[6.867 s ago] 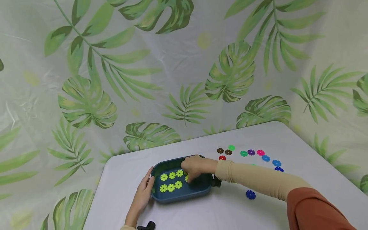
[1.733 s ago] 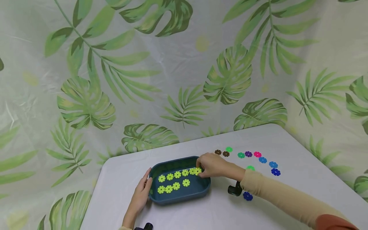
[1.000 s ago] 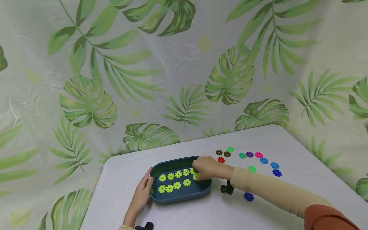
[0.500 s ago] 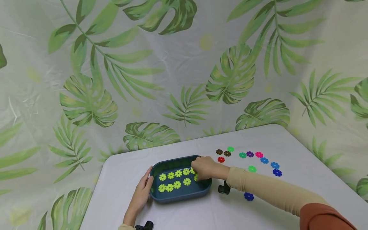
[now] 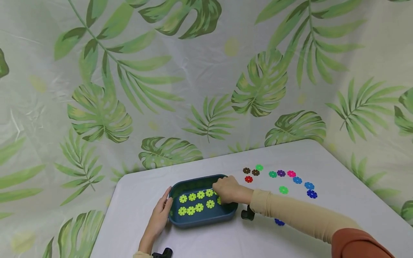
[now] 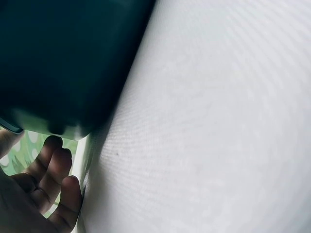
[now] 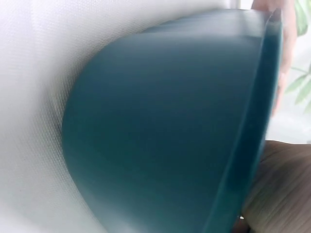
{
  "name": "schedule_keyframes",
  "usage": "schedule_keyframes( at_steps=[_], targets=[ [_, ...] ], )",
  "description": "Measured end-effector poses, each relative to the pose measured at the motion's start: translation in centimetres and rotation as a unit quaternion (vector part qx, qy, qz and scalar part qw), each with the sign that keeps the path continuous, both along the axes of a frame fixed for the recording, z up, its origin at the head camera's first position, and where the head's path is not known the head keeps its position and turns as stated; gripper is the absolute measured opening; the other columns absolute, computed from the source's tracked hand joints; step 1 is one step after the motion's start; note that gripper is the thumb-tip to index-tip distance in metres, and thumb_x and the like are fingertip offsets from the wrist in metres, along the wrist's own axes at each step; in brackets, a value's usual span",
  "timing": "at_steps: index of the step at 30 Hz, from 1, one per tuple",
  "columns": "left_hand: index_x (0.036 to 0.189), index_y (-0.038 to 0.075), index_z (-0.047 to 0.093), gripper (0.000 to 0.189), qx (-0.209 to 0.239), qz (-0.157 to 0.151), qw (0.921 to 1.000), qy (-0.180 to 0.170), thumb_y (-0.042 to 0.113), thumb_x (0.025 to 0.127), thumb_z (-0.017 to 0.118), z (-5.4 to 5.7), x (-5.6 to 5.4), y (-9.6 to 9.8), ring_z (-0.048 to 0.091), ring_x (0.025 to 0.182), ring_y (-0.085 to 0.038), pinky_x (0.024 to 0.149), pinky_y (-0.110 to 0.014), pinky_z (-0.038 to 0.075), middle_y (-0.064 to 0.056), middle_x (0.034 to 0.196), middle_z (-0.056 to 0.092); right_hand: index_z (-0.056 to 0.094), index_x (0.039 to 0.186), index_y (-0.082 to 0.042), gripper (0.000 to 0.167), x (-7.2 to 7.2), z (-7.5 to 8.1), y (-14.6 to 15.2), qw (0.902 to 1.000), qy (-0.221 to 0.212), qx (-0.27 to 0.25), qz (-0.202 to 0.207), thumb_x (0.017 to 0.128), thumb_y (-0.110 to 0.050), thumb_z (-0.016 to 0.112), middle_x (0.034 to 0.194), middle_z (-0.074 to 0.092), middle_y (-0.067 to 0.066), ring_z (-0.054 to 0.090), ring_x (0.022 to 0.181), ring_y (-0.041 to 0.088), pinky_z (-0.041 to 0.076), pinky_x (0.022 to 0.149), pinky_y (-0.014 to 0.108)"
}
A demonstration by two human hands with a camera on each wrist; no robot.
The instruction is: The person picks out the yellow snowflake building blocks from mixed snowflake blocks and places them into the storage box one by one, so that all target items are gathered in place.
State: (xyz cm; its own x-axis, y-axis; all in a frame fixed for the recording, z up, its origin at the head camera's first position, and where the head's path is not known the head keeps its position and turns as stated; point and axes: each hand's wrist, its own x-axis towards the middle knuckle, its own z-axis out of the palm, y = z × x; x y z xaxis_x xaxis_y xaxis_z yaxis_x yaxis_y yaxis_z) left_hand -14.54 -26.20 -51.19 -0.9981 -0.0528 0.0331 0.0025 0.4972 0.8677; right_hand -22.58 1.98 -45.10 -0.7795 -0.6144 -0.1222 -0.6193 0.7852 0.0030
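A dark blue oblong tray (image 5: 206,221) stands on the white table. Yellow-green notched plastic discs (image 5: 210,204) lie inside it in two rows. At the tray's left end my left hand (image 5: 158,214) holds the rim, thumb at the edge and fingers along the outer wall. My right hand (image 5: 228,190) reaches over the right end with curled fingers, at a yellow-green disc (image 5: 219,200) that is mostly covered. The right fingertips are hidden in the head view. In the right wrist view, the tray wall (image 7: 160,121) blocks the discs and fingertips.
On the table (image 5: 138,193), to the right of the tray, lie scattered discs: red (image 5: 248,179), brown (image 5: 246,170), purple (image 5: 281,173), pink (image 5: 291,173), bright green (image 5: 283,190) and several blue ones. One dark blue disc (image 5: 279,222) is partly behind the right sleeve.
Compared with the oldest frame, more yellow-green discs lie in the tray. Lately my right hand has shifted slightly left, and the disc at its fingers sits lower than before. My left hand stays put.
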Motion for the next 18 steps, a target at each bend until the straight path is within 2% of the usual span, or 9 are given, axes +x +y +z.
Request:
schedule_keyframes(
  at_steps=[2,4,18],
  targets=[
    [0.160,0.029,0.033,0.051,0.004,0.001,1.0000,-0.004,0.036,0.111,0.043,0.04,0.03,-0.01,0.050,0.087,-0.024,0.072,-0.038,0.043,-0.014,0.114,0.055,0.077,0.098,-0.014,0.030,0.08,-0.03,-0.04,1.0000,0.005,0.003,0.001,0.075,-0.027,0.091,0.075,0.063,-0.001,0.051,0.065,0.014,0.052,0.061,0.035],
    [0.160,0.028,0.033,0.051,0.005,0.000,1.0000,-0.005,0.037,0.110,0.043,0.03,0.01,0.00,0.049,0.086,-0.024,0.071,-0.037,0.043,-0.014,0.111,0.054,0.077,0.099,-0.014,0.029,0.17,-0.03,-0.07,0.9999,0.009,0.006,0.001,0.075,-0.025,0.090,0.074,0.063,-0.002,0.050,0.064,0.015,0.051,0.060,0.034],
    [0.159,0.032,0.033,0.053,-0.014,0.005,0.9999,0.000,0.046,0.109,0.041,-0.07,0.04,0.02,0.051,0.101,-0.024,0.084,-0.042,0.042,-0.012,0.144,0.050,0.077,0.098,-0.013,0.028,0.45,-0.19,-0.05,0.9998,0.019,0.010,0.004,0.076,-0.025,0.090,0.072,0.061,-0.002,0.048,0.062,0.015,0.050,0.059,0.032]
  ],
)
